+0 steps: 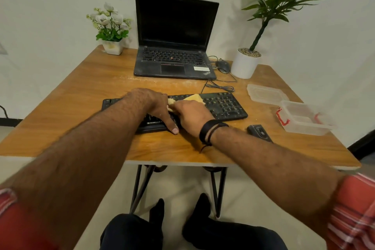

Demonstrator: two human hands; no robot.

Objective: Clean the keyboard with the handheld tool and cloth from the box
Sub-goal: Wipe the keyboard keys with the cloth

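A black keyboard [225,105] lies across the middle of the wooden table [81,107]. My right hand [192,116] presses a yellow cloth [194,98] onto the keys near the keyboard's middle. My left hand [156,105] rests flat on the keyboard's left half, thumb at its front edge, touching the cloth's left end. A clear plastic box [302,119] with red clips stands open at the right, its lid [263,94] lying behind it. A small black handheld tool [258,131] lies on the table right of my right wrist.
An open black laptop [174,46] sits at the back with a wired mouse [222,66] beside it. A white flower pot [111,45] stands back left and a tall potted plant [246,63] back right. Cables [219,87] run behind the keyboard.
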